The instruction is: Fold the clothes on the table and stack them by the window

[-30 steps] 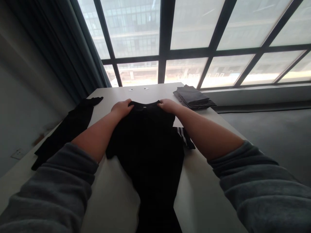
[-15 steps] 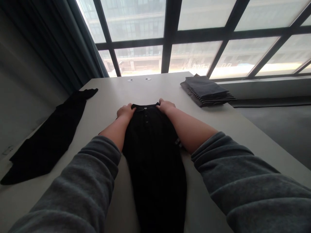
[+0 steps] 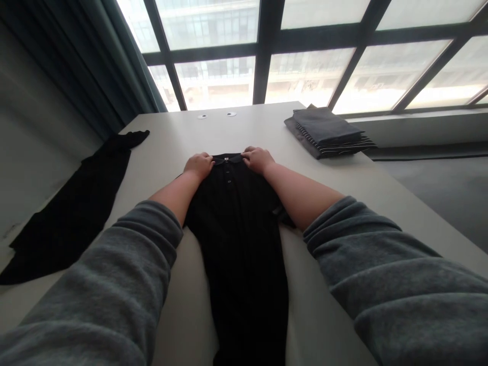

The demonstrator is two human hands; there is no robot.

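Note:
A black buttoned shirt (image 3: 240, 244) lies lengthwise on the white table (image 3: 343, 193), its collar at the far end and its hem running off the near edge. My left hand (image 3: 198, 165) rests curled on the left side of the collar. On the collar's right side sits my right hand (image 3: 257, 158), fingers bent and pressed onto the cloth. Both forearms lie along the shirt's sides, in grey sleeves.
Another black garment (image 3: 72, 208) sprawls along the table's left edge. A folded stack of dark and striped clothes (image 3: 324, 132) sits at the far right corner. Two small round discs (image 3: 215, 115) lie near the far edge, below a large window (image 3: 290, 51). A curtain hangs left.
The shirt has been laid flat and drawn narrower on the table; both hands slid inward along the collar. The striped sleeve at the right is now tucked out of sight.

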